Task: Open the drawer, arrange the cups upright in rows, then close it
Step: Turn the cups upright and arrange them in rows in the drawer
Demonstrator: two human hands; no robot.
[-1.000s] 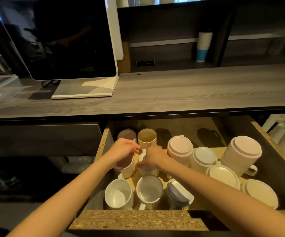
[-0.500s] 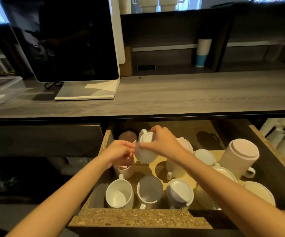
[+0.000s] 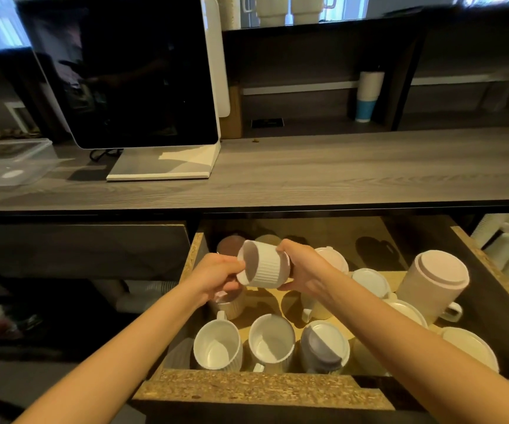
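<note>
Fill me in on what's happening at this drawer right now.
A person is sorting cups in an open drawer. Both hands hold one white ribbed cup tipped on its side above the drawer: the left hand at its rim, the right hand at its base. Below, two open white mugs stand upright at the front beside a lidded cup. More lidded cups fill the right side.

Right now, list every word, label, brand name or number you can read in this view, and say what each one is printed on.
No readable text anywhere in this view.
Monitor: screen dark, no visible logo.
Ribbed white cup held in both hands: plain, no print.
Cups and lids in the drawer: no markings visible.
Paper cup stack on the shelf: a blue band only, no lettering legible.
Small dark plate on the back panel: too small to read.
</note>
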